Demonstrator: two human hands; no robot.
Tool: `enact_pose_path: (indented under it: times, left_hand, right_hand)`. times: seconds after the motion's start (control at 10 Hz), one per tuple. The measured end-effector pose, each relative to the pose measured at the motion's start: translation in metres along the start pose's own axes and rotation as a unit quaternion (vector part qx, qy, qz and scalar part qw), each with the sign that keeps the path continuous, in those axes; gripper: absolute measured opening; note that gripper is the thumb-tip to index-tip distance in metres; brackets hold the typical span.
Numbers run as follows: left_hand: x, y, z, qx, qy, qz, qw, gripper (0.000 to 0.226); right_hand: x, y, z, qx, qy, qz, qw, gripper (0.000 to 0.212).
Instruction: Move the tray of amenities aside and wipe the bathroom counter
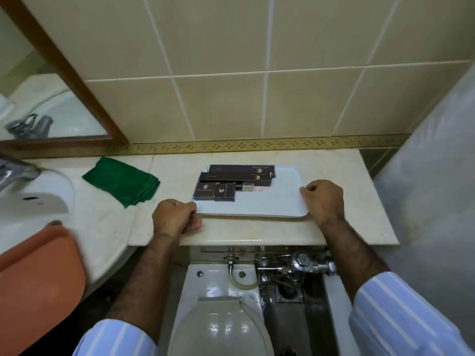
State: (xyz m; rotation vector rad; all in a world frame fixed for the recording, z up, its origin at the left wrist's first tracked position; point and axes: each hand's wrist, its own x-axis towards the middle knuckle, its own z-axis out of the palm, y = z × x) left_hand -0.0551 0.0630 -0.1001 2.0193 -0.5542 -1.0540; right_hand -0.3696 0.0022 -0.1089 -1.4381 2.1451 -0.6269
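White tray (277,201) sits mid-counter (257,232), dark amenity boxes (231,181) bunched at its 10 o'clock corner. Left hand (174,217) curled shut on the tray's near-left corner, right hand (323,199) clamped on its right edge. Tray looks flat on the counter, hard to confirm. Green cloth (123,181) at 9 o'clock of the tray, apart.

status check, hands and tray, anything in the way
Left hand grip shut on tray near-left corner, right hand shut on its right edge. Tray flat on counter, boxes aboard. Green cloth lies left, apart from tray.
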Motion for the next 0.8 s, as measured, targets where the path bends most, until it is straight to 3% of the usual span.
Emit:
enact_pose_path:
  times: [0.4,0.5,0.6,0.7,0.8]
  left_hand:
    - [0.042,0.016,0.023,0.025,0.017,-0.009,1.0,0.025]
    - [0.05,0.014,0.026,0.067,0.025,-0.015,0.997,0.018]
    - [0.049,0.021,0.024,0.174,0.0,-0.01,0.985,0.02]
    - [0.037,0.051,0.014,0.45,0.018,0.103,0.887,0.037]
    - [0.017,0.1,0.003,0.5,-0.015,0.263,0.825,0.063]
  right_hand:
    - [0.054,-0.018,0.032,-0.032,0.048,-0.012,0.998,0.024]
    - [0.059,-0.019,0.034,-0.041,0.032,-0.035,0.998,0.026]
    - [0.056,-0.022,0.025,-0.104,0.001,-0.048,0.993,0.044]
    - [0.044,-0.043,-0.003,-0.133,0.027,-0.096,0.986,0.06]
    - [0.026,-0.072,-0.036,-0.161,0.034,-0.225,0.96,0.058]
